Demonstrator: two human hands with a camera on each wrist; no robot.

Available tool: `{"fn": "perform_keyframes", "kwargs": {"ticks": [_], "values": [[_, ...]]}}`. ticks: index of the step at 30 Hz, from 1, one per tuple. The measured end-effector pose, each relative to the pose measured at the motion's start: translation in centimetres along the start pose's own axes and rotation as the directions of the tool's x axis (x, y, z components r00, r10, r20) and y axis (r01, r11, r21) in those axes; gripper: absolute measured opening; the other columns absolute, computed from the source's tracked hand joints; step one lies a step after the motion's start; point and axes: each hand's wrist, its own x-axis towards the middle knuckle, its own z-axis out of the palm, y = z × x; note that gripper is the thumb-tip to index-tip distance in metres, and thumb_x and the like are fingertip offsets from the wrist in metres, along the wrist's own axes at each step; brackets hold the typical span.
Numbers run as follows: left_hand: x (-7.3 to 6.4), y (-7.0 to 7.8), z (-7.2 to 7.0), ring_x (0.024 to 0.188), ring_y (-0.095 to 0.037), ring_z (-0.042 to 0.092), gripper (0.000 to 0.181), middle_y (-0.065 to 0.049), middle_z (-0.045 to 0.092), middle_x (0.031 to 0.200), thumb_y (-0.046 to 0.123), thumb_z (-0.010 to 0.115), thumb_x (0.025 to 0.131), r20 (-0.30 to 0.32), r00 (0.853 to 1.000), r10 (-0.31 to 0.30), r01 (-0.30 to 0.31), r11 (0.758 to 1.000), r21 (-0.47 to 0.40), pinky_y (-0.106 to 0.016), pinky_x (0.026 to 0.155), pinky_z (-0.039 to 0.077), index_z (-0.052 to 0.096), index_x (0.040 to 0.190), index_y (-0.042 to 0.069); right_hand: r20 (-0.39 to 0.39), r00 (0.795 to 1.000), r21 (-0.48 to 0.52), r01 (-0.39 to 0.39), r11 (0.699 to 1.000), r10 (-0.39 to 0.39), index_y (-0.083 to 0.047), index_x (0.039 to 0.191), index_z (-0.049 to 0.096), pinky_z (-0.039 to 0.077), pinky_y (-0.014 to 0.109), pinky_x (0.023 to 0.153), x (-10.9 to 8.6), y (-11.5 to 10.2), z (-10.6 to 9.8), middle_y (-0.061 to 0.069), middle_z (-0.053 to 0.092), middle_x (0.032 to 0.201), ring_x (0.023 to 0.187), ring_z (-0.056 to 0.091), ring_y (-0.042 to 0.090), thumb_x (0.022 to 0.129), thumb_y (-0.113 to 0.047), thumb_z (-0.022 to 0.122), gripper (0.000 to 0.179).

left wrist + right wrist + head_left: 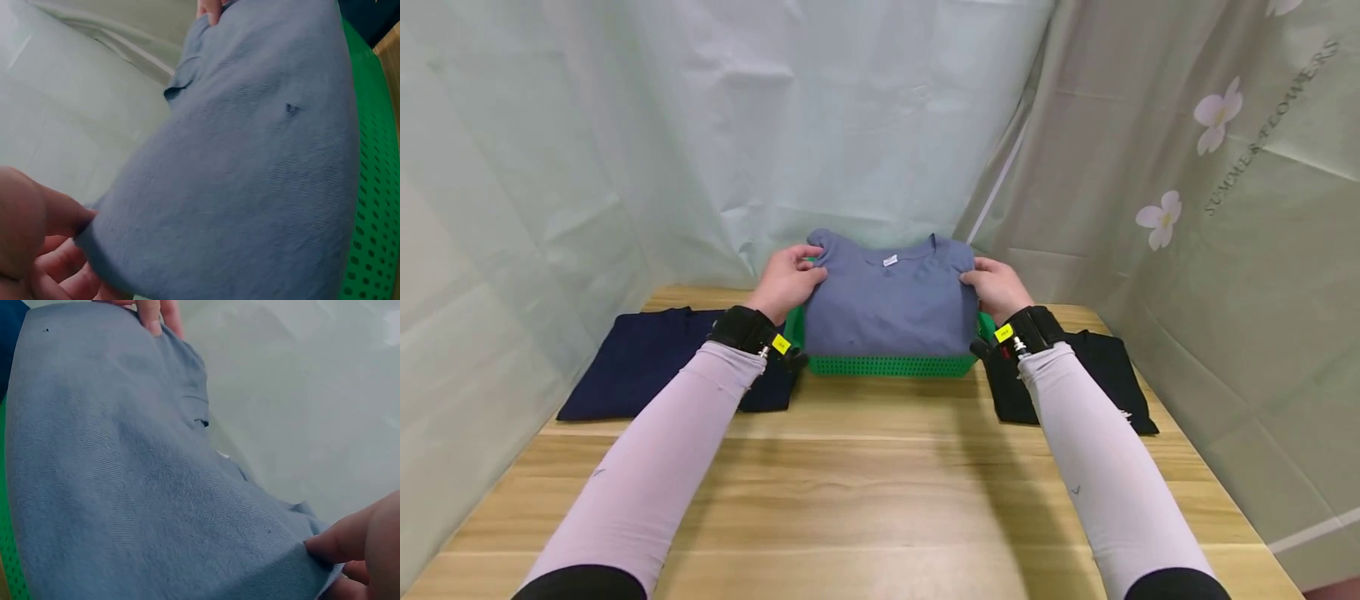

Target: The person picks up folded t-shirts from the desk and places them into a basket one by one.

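Note:
A folded blue-grey T-shirt with a white neck label lies over a green perforated basket, its collar edge raised toward the back curtain. My left hand pinches the shirt's left shoulder corner between thumb and fingers. At the opposite shoulder, my right hand pinches the other corner. In the left wrist view the cloth stretches from my thumb up to the right hand's fingers. The right wrist view shows the thumb pressing into a fold of the fabric. Most of the basket's inside is hidden beneath the shirt.
Left of the basket lies a folded navy garment, partly under the left forearm. A folded black garment sits on the right, below the right forearm. The wooden table meets hanging curtains at the back and sides.

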Motion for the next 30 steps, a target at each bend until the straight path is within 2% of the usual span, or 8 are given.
{"fn": "perform_keyframes", "kwargs": {"ticks": [5,9,12,14,18,20,26,30], "values": [[0.5,-0.3,0.5,0.093,-0.017,0.05,0.04,-0.01,0.057,0.103,0.003,0.059,0.099,-0.056,0.998,0.031,-0.033,0.998,-0.049,-0.028,0.08,0.044,0.055,0.138,0.004,-0.024,1.0,0.021,-0.011,1.0,0.012,-0.008,0.144,0.048,0.047,0.041,0.092,0.7,-0.2,0.3,0.01,0.051,0.136,0.111,0.052,0.023,0.102,-0.007,0.054,0.042],[1.0,-0.4,0.9,0.09,-0.017,0.048,0.039,-0.007,0.053,0.098,0.004,0.059,0.099,-0.073,0.997,0.012,-0.018,0.997,-0.079,-0.027,0.077,0.042,0.055,0.138,0.006,-0.038,0.999,0.025,-0.029,0.999,0.03,-0.01,0.144,0.049,0.047,0.041,0.091,1.2,0.0,0.3,0.009,0.051,0.135,0.11,0.053,0.023,0.102,-0.007,0.055,0.042],[1.2,-0.5,1.1,0.091,-0.017,0.047,0.039,-0.006,0.052,0.1,0.004,0.059,0.1,-0.073,0.997,-0.003,-0.002,0.997,-0.076,-0.028,0.078,0.042,0.055,0.139,0.007,-0.038,0.998,0.019,-0.045,0.999,0.046,-0.011,0.145,0.048,0.046,0.043,0.095,1.6,0.5,0.3,0.009,0.049,0.138,0.112,0.052,0.023,0.102,-0.008,0.055,0.044],[1.3,-0.7,1.2,0.099,-0.018,0.049,0.041,-0.01,0.056,0.109,0.003,0.058,0.099,-0.073,0.997,-0.009,0.003,0.997,-0.075,-0.03,0.085,0.045,0.053,0.14,0.005,-0.035,0.998,-0.008,-0.047,0.999,0.047,-0.011,0.147,0.045,0.045,0.043,0.096,1.7,0.7,0.2,0.01,0.047,0.14,0.114,0.05,0.023,0.103,-0.011,0.056,0.046],[1.0,-1.3,0.5,0.12,-0.026,0.046,0.047,-0.021,0.049,0.135,0.007,0.054,0.101,-0.026,1.0,-0.016,0.015,0.999,-0.031,-0.041,0.099,0.043,0.043,0.147,0.002,0.002,1.0,-0.108,-0.01,0.994,0.01,-0.006,0.151,0.038,0.042,0.045,0.102,1.0,1.0,-0.3,0.016,0.043,0.144,0.123,0.044,0.03,0.104,-0.017,0.055,0.051],[0.8,-1.7,0.0,0.122,-0.03,0.045,0.049,-0.023,0.044,0.14,0.01,0.052,0.102,0.002,1.0,-0.018,0.018,1.0,-0.016,-0.044,0.099,0.042,0.04,0.149,0.002,0.029,0.999,-0.138,0.018,0.99,-0.014,-0.003,0.151,0.035,0.041,0.046,0.104,0.6,1.1,-0.5,0.02,0.043,0.143,0.125,0.043,0.034,0.104,-0.018,0.054,0.052],[-0.1,-2.6,-1.1,0.111,-0.03,0.052,0.045,-0.022,0.047,0.135,0.013,0.049,0.104,0.055,0.998,-0.028,0.032,0.996,-0.084,-0.045,0.094,0.047,0.041,0.147,0.0,0.062,0.997,-0.134,0.042,0.99,-0.034,-0.004,0.149,0.04,0.044,0.045,0.101,0.0,1.8,-0.4,0.018,0.045,0.142,0.121,0.049,0.031,0.105,-0.02,0.052,0.048],[-0.9,-3.1,-1.4,0.114,-0.031,0.053,0.044,-0.02,0.05,0.134,0.016,0.05,0.105,0.089,0.996,-0.03,0.037,0.996,-0.083,-0.045,0.094,0.049,0.043,0.146,0.001,0.075,0.997,-0.1,0.043,0.994,-0.035,-0.007,0.146,0.045,0.046,0.045,0.099,-0.4,2.5,0.0,0.016,0.046,0.141,0.119,0.05,0.031,0.105,-0.021,0.053,0.044]]}}
